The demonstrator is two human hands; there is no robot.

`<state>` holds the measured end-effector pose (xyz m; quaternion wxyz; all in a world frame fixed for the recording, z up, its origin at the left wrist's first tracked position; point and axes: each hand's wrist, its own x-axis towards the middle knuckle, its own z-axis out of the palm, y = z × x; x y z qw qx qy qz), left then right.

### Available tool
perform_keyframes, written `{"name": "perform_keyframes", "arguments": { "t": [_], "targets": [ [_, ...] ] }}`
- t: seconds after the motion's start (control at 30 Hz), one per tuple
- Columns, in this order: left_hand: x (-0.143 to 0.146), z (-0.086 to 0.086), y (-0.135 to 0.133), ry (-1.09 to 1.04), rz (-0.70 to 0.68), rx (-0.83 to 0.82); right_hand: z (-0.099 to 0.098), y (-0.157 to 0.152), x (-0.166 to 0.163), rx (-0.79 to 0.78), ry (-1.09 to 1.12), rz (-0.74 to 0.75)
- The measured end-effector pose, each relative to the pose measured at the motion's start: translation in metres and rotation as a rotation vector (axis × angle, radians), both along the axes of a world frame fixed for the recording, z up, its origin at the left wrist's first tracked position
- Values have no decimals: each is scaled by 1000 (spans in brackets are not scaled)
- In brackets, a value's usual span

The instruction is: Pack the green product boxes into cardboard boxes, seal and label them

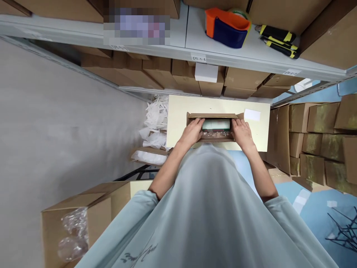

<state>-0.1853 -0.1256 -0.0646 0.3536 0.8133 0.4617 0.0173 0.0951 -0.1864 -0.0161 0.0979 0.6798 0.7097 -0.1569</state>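
While I watched through the head camera, the left hand (pixel 192 132) lay at nine o'clock of a small open carton (pixel 213 138) on the pale tabletop (pixel 178 111), fingers curled onto the green-and-white packet (pixel 216 124) inside. At three o'clock the right hand (pixel 242 133) gripped the packet's other end — a tape dispenser (pixel 227 26) sat on the shelf at twelve.

Even, soft indoor light; no glare is seen. Faint shadows are cast under the shelf (pixel 178 41). Strong wide-angle bending is noted at the edges. A pixelated patch (pixel 136 28) is seen at the top. The wall (pixel 55 130) is rendered soft and featureless.
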Motion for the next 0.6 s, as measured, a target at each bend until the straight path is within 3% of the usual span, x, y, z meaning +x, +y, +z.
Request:
{"name": "perform_keyframes", "arguments": {
  "t": [0.13, 0.27, 0.4, 0.6],
  "targets": [
    [-12, 17, -15, -75, 158, 101, 13, -18, 13, 131, 99, -47],
    [-20, 29, -32, -65, 451, 222, 20, -35, 26, 279, 172, -213],
    [-25, 21, -46, 49, 711, 191, 16, -45, 33, 223, 215, -343],
    [-26, 0, -54, 105, 776, 97, 10, -46, 29, 119, 240, -410]
  ]
}}
